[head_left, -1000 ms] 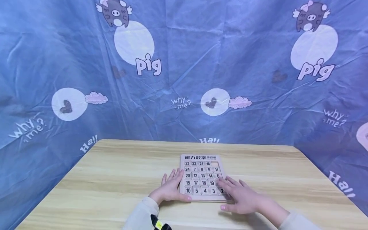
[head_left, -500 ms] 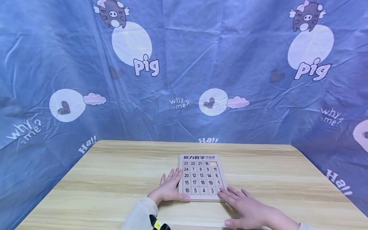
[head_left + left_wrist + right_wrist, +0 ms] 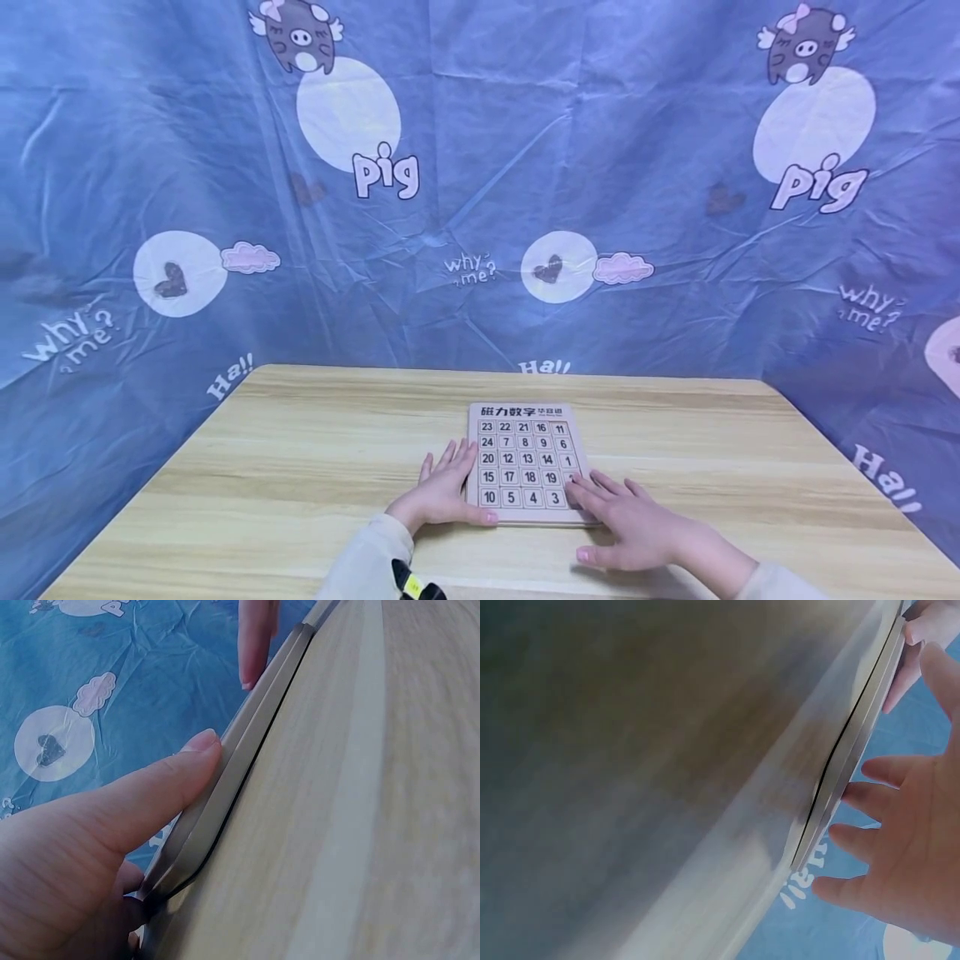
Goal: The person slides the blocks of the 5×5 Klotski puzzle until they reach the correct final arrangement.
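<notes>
A sliding number puzzle (image 3: pixel 528 465), a pale flat board with rows of numbered tiles and Chinese lettering along its top, lies on the wooden table. My left hand (image 3: pixel 442 489) holds its near left corner, fingers along the left side and thumb (image 3: pixel 176 787) on the near edge. The fingers of my right hand (image 3: pixel 633 521) reach over the lower right of the board, straight and slightly spread. Their tips touch the right column, partly covering a tile below the 1. The bottom right spot is hidden under them. In the right wrist view, those fingers (image 3: pixel 870 799) meet the board's edge.
The light wooden table (image 3: pixel 337 433) extends around the board on all sides. Behind it and at both sides hangs a blue cloth (image 3: pixel 480 167) printed with pigs and words. A black and yellow strap (image 3: pixel 412 583) sits at the left sleeve.
The right column's tiles have slid up, so 11 now fills the formerly vacant top right spot. My right hand first drew back toward the near edge, then moved up. The left hand stays put.
</notes>
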`<state>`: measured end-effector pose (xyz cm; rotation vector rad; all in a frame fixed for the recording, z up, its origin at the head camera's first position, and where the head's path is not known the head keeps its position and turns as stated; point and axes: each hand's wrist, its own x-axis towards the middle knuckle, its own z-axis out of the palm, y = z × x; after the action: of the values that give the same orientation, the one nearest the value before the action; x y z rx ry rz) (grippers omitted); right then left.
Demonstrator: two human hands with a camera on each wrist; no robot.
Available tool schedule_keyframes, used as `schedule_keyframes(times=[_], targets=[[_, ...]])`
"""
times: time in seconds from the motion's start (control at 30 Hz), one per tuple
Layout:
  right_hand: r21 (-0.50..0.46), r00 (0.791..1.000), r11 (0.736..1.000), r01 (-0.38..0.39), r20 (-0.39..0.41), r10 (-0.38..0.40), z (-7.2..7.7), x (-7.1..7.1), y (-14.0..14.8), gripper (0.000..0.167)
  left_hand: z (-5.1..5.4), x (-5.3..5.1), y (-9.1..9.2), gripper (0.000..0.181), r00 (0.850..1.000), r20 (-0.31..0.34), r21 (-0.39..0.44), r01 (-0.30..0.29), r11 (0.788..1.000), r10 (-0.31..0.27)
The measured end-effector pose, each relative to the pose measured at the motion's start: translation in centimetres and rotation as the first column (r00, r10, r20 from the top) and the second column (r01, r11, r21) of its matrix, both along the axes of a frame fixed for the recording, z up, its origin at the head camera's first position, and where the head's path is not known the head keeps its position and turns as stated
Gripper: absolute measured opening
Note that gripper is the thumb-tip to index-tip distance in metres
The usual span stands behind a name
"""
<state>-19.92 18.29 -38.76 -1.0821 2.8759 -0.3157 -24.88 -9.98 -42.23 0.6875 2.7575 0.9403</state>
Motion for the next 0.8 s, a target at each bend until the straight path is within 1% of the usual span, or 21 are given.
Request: schedule_keyframes(times=[0.17,0.27,0.4,0.47,0.57,0.67,0.8], targets=[[0.005,1.000,1.000,0.023,0.020,-0.023,0.0,-0.4,0.0,0.081,0.1,0.0,0.0,0.111,1.000,-0.003,-0.002,0.001,1.000,-0.001],[0.001,0.999,1.000,0.026,0.018,-0.026,0.1,-0.5,-0.1,0.079,0.1,0.1,0.0,0.111,1.000,-0.003,-0.001,0.000,1.000,0.000],[-0.010,1.000,1.000,0.008,0.014,-0.008,0.4,-0.3,-0.8,0.078,0.1,0.1,0.0,0.111,1.000,-0.001,0.001,0.002,1.000,-0.002],[-0.012,1.000,1.000,-0.018,0.014,0.018,0.6,-0.2,-1.6,0.077,0.1,0.1,0.0,0.111,1.000,-0.004,-0.002,0.004,1.000,-0.004],[0.001,0.996,0.996,-0.085,-0.003,0.085,0.9,0.1,-3.2,0.076,0.1,0.1,0.0,0.111,1.000,-0.014,-0.007,0.004,1.000,-0.004],[0.030,0.986,0.987,-0.160,-0.040,0.161,0.9,0.1,-5.0,0.075,0.1,0.1,0.0,0.110,1.000,-0.022,-0.010,0.005,1.000,-0.005],[0.072,0.970,0.971,-0.229,-0.067,0.233,0.7,0.1,-6.9,0.076,0.1,0.1,0.0,0.111,1.000,-0.024,-0.012,0.010,1.000,-0.010]])
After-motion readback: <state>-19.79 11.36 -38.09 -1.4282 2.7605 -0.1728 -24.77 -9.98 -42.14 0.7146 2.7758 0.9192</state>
